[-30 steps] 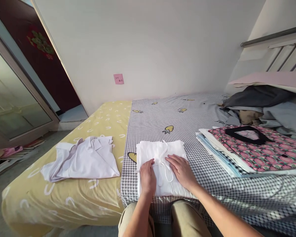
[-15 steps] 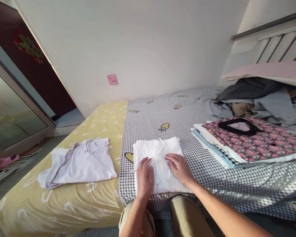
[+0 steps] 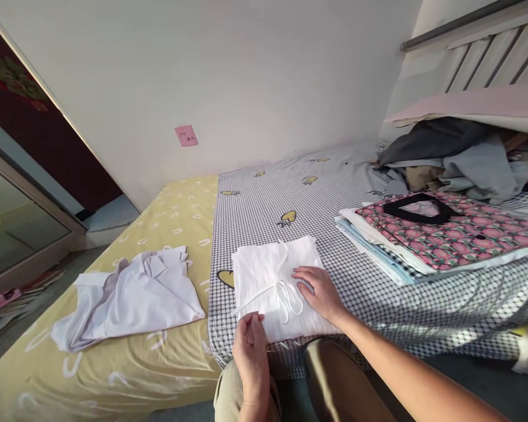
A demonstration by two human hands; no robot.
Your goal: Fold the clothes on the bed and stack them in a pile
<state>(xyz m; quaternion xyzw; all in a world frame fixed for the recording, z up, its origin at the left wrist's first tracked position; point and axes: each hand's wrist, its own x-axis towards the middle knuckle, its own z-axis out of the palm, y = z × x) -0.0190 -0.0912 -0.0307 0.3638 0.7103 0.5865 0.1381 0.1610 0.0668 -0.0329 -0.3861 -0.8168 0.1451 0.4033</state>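
A folded white garment [image 3: 264, 264] with a tied white drawstring bow [image 3: 283, 287] lies on the checked sheet in front of my knees. My right hand [image 3: 320, 293] rests palm down on its right side, fingers stretched out. At the garment's lower left corner is my left hand [image 3: 251, 349], its fingers bent in and the thumb against them. Whether it pinches anything there is hidden. To the left, a pale lavender-white collared shirt [image 3: 136, 299] lies loosely folded on the yellow sheet.
On the right sits a stack of folded clothes, topped by a pink floral garment [image 3: 457, 240] with a black neckline. Behind it is a heap of grey and dark clothes [image 3: 466, 155]. A pink note [image 3: 186, 136] is stuck on the wall. The bed's front edge runs by my knees.
My left hand has drawn back from the garment's left part toward its lower left corner, fingers curling. The right hand stays on the garment. The view has shifted slightly.
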